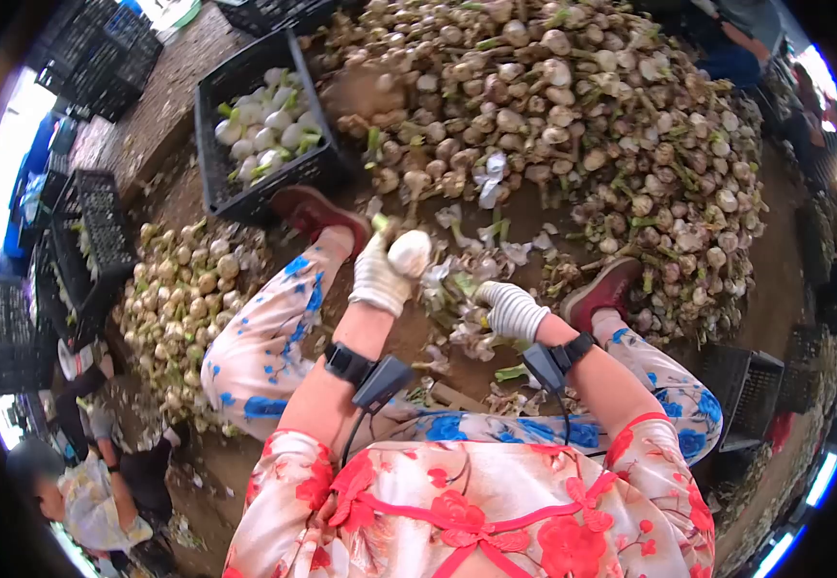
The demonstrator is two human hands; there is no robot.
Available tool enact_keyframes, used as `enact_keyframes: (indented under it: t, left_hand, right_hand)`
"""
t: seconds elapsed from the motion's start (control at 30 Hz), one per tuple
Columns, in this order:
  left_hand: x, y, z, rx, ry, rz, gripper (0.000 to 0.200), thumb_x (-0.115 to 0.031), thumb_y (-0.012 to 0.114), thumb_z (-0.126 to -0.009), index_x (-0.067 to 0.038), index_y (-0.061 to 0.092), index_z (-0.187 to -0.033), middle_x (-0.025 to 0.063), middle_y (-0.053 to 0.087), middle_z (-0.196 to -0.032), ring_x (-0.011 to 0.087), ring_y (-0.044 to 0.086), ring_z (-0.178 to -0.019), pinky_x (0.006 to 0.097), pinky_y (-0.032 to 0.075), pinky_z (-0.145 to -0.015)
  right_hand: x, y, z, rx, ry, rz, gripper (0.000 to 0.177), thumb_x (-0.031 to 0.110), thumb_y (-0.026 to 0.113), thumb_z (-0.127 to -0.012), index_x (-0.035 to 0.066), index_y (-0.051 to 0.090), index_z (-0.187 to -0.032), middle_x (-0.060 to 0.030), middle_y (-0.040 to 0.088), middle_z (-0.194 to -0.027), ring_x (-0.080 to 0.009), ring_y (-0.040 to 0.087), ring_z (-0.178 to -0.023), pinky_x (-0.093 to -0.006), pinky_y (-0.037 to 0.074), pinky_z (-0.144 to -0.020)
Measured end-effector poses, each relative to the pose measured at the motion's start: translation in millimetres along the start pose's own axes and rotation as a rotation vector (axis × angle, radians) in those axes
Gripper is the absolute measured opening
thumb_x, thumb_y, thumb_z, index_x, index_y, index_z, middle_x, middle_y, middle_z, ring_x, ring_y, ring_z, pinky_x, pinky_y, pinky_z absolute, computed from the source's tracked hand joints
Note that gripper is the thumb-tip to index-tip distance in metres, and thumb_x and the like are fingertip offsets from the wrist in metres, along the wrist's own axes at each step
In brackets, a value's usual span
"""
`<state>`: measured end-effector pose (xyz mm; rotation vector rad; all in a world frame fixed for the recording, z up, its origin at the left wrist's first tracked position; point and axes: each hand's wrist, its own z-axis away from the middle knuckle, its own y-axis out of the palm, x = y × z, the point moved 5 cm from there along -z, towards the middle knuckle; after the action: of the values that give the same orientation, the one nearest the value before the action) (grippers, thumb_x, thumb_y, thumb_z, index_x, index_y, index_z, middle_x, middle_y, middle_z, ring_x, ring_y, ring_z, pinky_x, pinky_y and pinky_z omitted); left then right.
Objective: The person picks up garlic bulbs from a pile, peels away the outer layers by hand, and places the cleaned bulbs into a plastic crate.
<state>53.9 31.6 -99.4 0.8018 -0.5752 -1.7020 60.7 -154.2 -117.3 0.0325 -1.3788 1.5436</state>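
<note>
My left hand (377, 279), in a striped white glove, is closed around a peeled white garlic bulb (409, 253) with a short green stem poking up beside the thumb. To its right, my right hand (517, 311), in the same kind of glove, has its fingers curled in. Whatever it may hold is hidden or too small to make out. Between and below both hands lie garlic skins and cut stems (467, 332) on the ground.
A large heap of unpeeled garlic (534, 106) spreads ahead. At front left a black crate (209, 144) contains white bulbs. Another garlic pile (183, 308) lies left of my leg. Black crates (748, 395) stand on both sides. A co-worker (101, 491) sits at lower left.
</note>
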Motion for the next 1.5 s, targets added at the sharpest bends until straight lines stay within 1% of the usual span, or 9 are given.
enact_keyframes:
  t: [0.1,0.17,0.37,0.43,0.5,0.8,0.9,1.1,1.5]
  left_hand:
    - [-28,-58,-52,0.041,0.076,-0.054,0.026,-0.034,0.051,-0.084,-0.009,0.056,-0.078,0.0068,0.061,-0.077,0.0234,0.059,-0.063,0.0354,0.05,-0.051]
    - [-85,1,-27,0.599,0.068,0.122,0.029,-0.036,0.049,-0.084,-0.008,0.054,-0.085,0.0089,0.059,-0.086,0.0239,0.058,-0.074,0.0378,0.051,-0.065]
    - [-153,13,-18,0.063,0.522,0.093,0.031,-0.034,0.046,-0.086,-0.006,0.053,-0.094,0.0123,0.056,-0.099,0.0259,0.052,-0.094,0.046,0.039,-0.089]
    - [-114,17,-22,-0.141,0.437,0.02,0.026,-0.033,0.051,-0.085,-0.009,0.056,-0.077,0.0086,0.059,-0.083,0.024,0.056,-0.076,0.0401,0.048,-0.076]
    - [-80,7,-46,0.038,0.288,0.029,0.025,-0.032,0.055,-0.083,-0.011,0.057,-0.07,0.0081,0.062,-0.08,0.0225,0.058,-0.071,0.0375,0.049,-0.068]
    - [-1,-6,-81,-0.08,0.039,-0.317,0.017,-0.02,0.058,-0.08,-0.005,0.056,-0.088,0.0099,0.059,-0.088,0.0223,0.056,-0.075,0.0367,0.047,-0.066]
    - [17,13,-73,0.035,0.017,-0.39,0.026,-0.017,0.058,-0.08,-0.002,0.054,-0.101,0.0093,0.059,-0.085,0.0197,0.058,-0.076,0.0335,0.051,-0.066]
    - [63,75,-45,0.29,0.391,-0.809,0.065,-0.005,0.06,-0.079,-0.009,0.026,-0.133,0.0059,0.048,-0.109,0.0139,0.05,-0.094,0.0302,0.046,-0.081]
    - [52,66,28,0.479,0.305,-0.524,0.048,-0.016,0.051,-0.087,-0.009,0.03,-0.13,0.0048,0.054,-0.097,0.011,0.052,-0.083,0.0247,0.045,-0.075]
  right_hand:
    - [-42,-25,-3,-0.02,0.193,0.103,0.034,0.034,0.054,-0.076,0.002,0.061,-0.087,-0.0213,0.06,-0.081,-0.035,0.058,-0.078,-0.0405,0.046,-0.068]
    - [-76,-39,-6,-0.045,0.285,-0.014,0.028,0.029,0.058,-0.077,0.003,0.062,-0.086,-0.0177,0.061,-0.078,-0.0299,0.059,-0.066,-0.0352,0.046,-0.064]
    - [-181,-111,-41,-0.6,0.566,-0.322,0.029,0.022,0.061,-0.08,-0.003,0.059,-0.094,-0.0113,0.062,-0.08,-0.0135,0.055,-0.074,-0.0274,0.045,-0.069]
    - [-214,-132,-81,-0.965,0.082,-1.169,0.043,0.022,0.066,-0.077,-0.004,0.052,-0.109,-0.014,0.06,-0.09,-0.0149,0.054,-0.082,-0.0266,0.044,-0.072]
    - [-219,-169,-94,-0.96,0.474,-0.23,0.06,0.028,0.068,-0.074,-0.002,0.043,-0.12,-0.017,0.057,-0.102,-0.0205,0.053,-0.088,-0.0279,0.042,-0.076]
    - [-287,-182,-148,-0.824,0.847,-0.467,0.049,0.023,0.06,-0.075,-0.001,0.044,-0.115,-0.017,0.06,-0.088,-0.0262,0.059,-0.069,-0.0334,0.048,-0.058]
    - [-225,-142,-131,-0.684,0.574,-1.587,0.024,0.017,0.058,-0.081,0.001,0.053,-0.098,-0.0107,0.06,-0.081,-0.0201,0.06,-0.064,-0.0354,0.053,-0.052]
    - [-33,-77,-66,-0.426,0.289,-1.984,0.028,0.027,0.054,-0.086,0.004,0.055,-0.101,-0.006,0.061,-0.086,-0.0151,0.058,-0.073,-0.0259,0.05,-0.057]
    - [34,-97,-1,-0.477,0.137,-1.328,0.026,0.029,0.059,-0.083,0.003,0.059,-0.086,0.0039,0.054,-0.06,-0.0023,0.042,-0.042,-0.0187,0.031,-0.036]
